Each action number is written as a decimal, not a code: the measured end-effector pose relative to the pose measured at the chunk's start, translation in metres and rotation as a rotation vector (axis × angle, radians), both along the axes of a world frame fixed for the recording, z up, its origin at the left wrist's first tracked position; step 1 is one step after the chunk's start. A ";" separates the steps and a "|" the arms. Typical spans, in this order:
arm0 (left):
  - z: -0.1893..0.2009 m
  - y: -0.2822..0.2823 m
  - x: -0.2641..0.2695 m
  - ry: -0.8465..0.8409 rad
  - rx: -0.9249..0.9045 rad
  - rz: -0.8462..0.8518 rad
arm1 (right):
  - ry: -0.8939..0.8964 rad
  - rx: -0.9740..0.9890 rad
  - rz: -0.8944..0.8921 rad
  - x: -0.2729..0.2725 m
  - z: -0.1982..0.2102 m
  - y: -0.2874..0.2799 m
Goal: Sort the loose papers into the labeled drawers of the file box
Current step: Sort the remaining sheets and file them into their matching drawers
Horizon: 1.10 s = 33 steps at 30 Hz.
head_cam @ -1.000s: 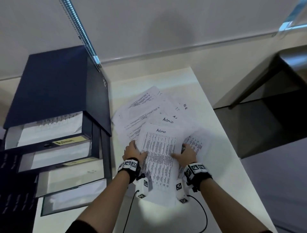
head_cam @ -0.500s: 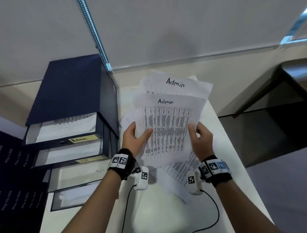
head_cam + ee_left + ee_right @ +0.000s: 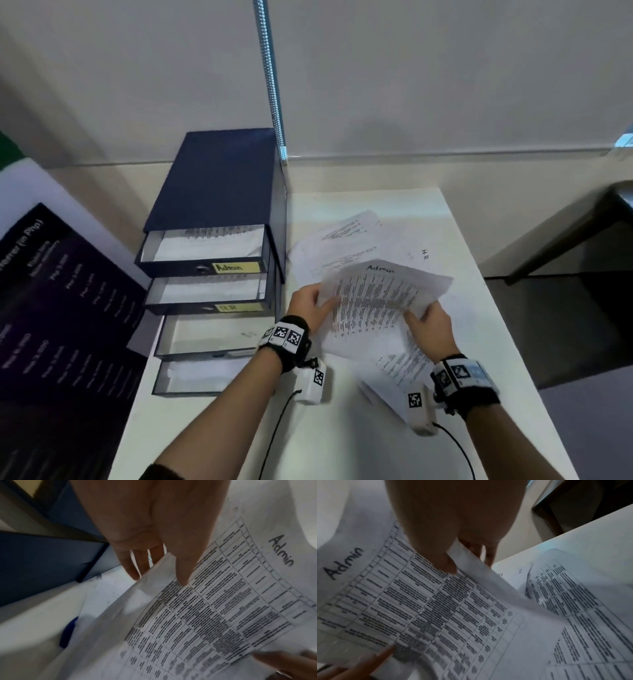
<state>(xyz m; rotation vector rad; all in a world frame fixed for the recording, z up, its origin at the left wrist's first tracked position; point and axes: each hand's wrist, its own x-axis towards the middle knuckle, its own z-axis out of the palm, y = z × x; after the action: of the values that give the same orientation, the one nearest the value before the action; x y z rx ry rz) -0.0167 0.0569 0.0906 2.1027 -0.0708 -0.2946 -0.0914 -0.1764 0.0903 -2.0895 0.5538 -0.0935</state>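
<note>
The white rectangular table (image 3: 359,428) carries all task items. The dark blue four-drawer file box (image 3: 219,185) stands at the 10 o'clock area of the table, with all four drawers pulled partly out. The top drawer (image 3: 202,251) bears a yellow label reading "Admin" (image 3: 235,267) and holds printed sheets; the second drawer (image 3: 212,294) bears a yellow label that appears to read "H.R" (image 3: 239,307) and also holds paper. The two lower drawers (image 3: 205,356) show pale contents that cannot be identified. The loose white printed papers (image 3: 346,240) lie fanned on the table at 1 o'clock, just beside the file box; one carries the handwritten mark "H.R" (image 3: 424,255). The white printed sheet headed "Admin" (image 3: 376,301) is held above these papers, bowed between both hands, at 3 o'clock from the drawers. The left hand (image 3: 308,303) pinches the sheet's left edge, thumb on the printed face and fingers (image 3: 130,563) behind it. The right hand (image 3: 430,325) pinches the right edge in the same manner, thumb on top and fingers (image 3: 488,555) beneath.
</note>
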 end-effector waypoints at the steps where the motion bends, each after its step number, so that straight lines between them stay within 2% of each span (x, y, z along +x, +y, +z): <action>1: 0.008 0.004 -0.004 -0.005 0.007 0.018 | 0.030 -0.012 0.038 -0.001 0.003 0.004; 3: 0.021 0.015 -0.006 -0.029 -0.039 0.073 | -0.017 0.001 0.083 0.004 0.016 0.011; 6: 0.050 0.043 -0.007 -0.024 -0.183 0.158 | -0.170 0.160 0.120 0.014 0.047 0.026; 9: 0.080 0.085 -0.010 -0.071 -0.289 0.221 | -0.215 0.268 0.224 0.019 0.078 0.054; 13: 0.113 0.151 -0.022 -0.061 -0.375 0.298 | -0.223 0.160 0.527 0.022 0.107 0.109; 15: 0.120 0.186 -0.029 -0.041 -0.360 0.346 | -0.160 0.148 0.604 0.027 0.111 0.141; 16: 0.122 0.204 -0.034 -0.019 -0.367 0.366 | -0.108 0.223 0.607 0.030 0.112 0.158; 19: 0.128 0.248 -0.054 0.080 -0.387 0.387 | 0.091 0.607 0.510 0.037 0.116 0.205; 21: 0.135 0.269 -0.071 0.215 -0.397 0.322 | 0.174 0.708 0.438 0.044 0.117 0.225; 23: 0.143 0.292 -0.086 0.296 -0.430 0.226 | 0.227 0.750 0.414 0.053 0.117 0.240; 26: 0.147 0.316 -0.093 0.286 -0.448 0.121 | 0.286 0.797 0.394 0.066 0.115 0.254; 30: 0.145 0.322 -0.082 0.148 -0.407 0.230 | 0.244 0.747 0.348 0.084 0.125 0.273; 33: 0.140 0.320 -0.066 0.082 -0.446 0.288 | 0.264 0.686 0.350 0.092 0.131 0.275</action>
<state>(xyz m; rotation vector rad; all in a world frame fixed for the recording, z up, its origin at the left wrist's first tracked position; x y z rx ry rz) -0.0829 0.3771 0.2302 1.6292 0.1976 -0.1713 0.0007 0.0982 0.2209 -1.4949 0.3027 0.5132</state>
